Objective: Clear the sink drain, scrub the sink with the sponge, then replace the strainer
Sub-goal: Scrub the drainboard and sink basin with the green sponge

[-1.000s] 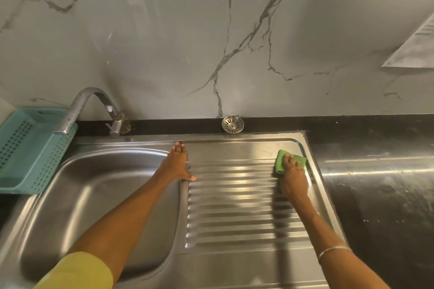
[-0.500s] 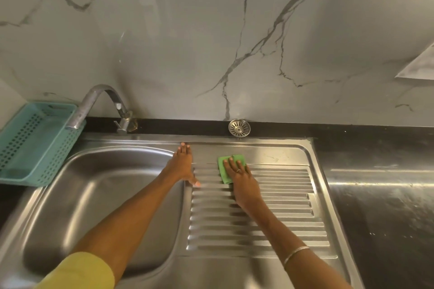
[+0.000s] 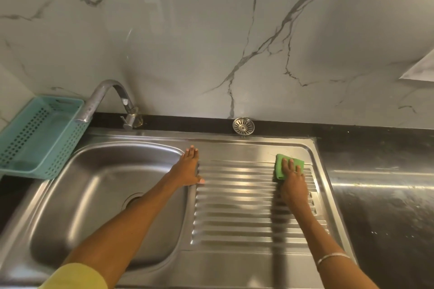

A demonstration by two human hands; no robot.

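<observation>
The green sponge (image 3: 288, 168) is pressed under the right hand's (image 3: 293, 185) flat fingers (image 3: 290, 164) near the drainboard's (image 3: 234, 218) far right corner; the left hand (image 3: 187, 169) rests flat, fingers extended, holding nothing.

Drain opening (image 3: 133, 198) half hidden behind the left forearm, near part of the green sponge (image 3: 285, 168) covered by the right hand (image 3: 293, 185), teal basket (image 3: 35, 138) cut off at the left edge, paper sheet (image 3: 420, 69) cut by the right edge, sink (image 3: 164, 143) front rim lost below the frame, desk (image 3: 387, 206) running off right.
</observation>
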